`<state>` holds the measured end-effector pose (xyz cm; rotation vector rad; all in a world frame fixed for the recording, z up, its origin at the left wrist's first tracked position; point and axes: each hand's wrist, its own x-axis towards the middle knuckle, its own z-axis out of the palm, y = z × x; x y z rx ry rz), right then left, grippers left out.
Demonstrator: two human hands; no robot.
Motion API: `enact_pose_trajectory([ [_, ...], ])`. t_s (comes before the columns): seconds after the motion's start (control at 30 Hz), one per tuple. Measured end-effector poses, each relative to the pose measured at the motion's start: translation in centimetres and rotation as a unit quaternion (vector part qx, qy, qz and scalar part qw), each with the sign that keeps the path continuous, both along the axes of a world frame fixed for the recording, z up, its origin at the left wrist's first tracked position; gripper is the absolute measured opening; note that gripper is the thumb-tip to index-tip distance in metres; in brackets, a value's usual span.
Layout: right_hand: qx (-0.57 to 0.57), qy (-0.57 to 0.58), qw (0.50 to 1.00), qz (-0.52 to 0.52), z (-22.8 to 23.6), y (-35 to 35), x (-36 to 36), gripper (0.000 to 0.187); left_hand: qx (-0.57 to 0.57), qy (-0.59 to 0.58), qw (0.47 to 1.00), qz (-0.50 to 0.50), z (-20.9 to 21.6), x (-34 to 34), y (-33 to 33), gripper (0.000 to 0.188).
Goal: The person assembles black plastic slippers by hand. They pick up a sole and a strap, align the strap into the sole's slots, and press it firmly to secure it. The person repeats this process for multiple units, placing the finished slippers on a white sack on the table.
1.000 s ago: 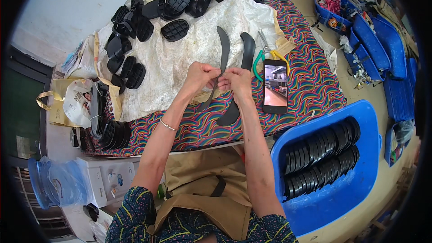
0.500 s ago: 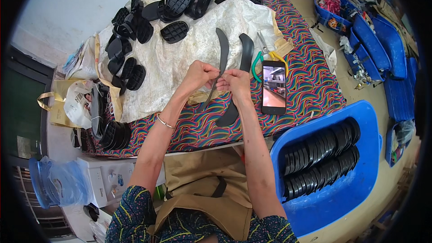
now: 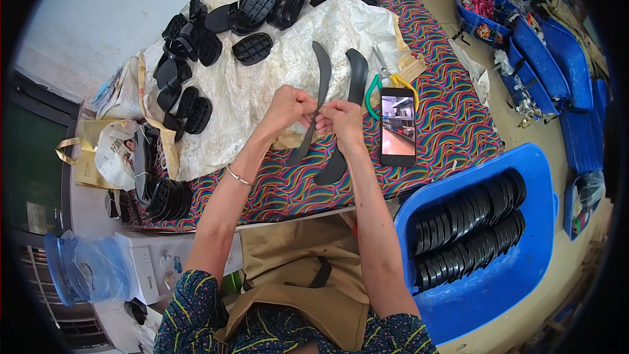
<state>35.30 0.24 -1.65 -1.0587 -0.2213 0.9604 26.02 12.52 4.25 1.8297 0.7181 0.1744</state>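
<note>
A thin, curved black sole-shaped piece [image 3: 322, 69] stands slanted between my hands. My left hand [image 3: 291, 110] has its fingers pinched on the narrow middle of that piece from the left. From the right, my right hand [image 3: 341, 122] grips the same middle, thumb and fingertips meeting the left hand's. Its wider lower end hangs below my fingers, over the patterned cloth. A second curved black sole-shaped piece [image 3: 358, 75] lies on the table just right of it, its middle covered by my right hand and wrist.
Scissors [image 3: 380, 59] with green and yellow handles lie behind a phone [image 3: 398, 128] at right. Several black heel blocks [image 3: 252, 49] rest on a whitish sack [image 3: 288, 46]. A blue tub [image 3: 472, 311] holds rows of black curved pieces [image 3: 468, 246]. More blue bins [image 3: 537, 59] stand beyond.
The held piece has turned slightly, so its lower end shows broader than before. Both hands keep their grip in nearly the same place.
</note>
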Motion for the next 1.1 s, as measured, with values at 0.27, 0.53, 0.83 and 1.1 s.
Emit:
enact_pose_trajectory([
  [0.27, -0.009, -0.015, 1.000, -0.003, -0.1, -0.1, 0.0, 0.009, 0.038, 0.052, 0.998, -0.019, 1.4, 1.3, -0.3, 0.015],
  [0.53, -0.016, -0.056, 0.998, -0.020, -0.2, 0.0, -0.3, 0.011, 0.028, 0.065, 0.996, -0.046, 1.1, 1.9, 0.7, 0.012],
  [0.83, -0.047, -0.078, 0.995, -0.034, 0.2, 0.1, -0.5, 0.013, 0.067, 0.056, 0.995, -0.045, 1.0, 2.0, -0.2, 0.012],
  [1.1, 0.009, -0.027, 1.000, -0.008, -0.2, -0.1, -0.2, 0.013, -0.101, 0.004, 0.994, -0.049, 0.5, 0.7, 1.5, 0.013],
])
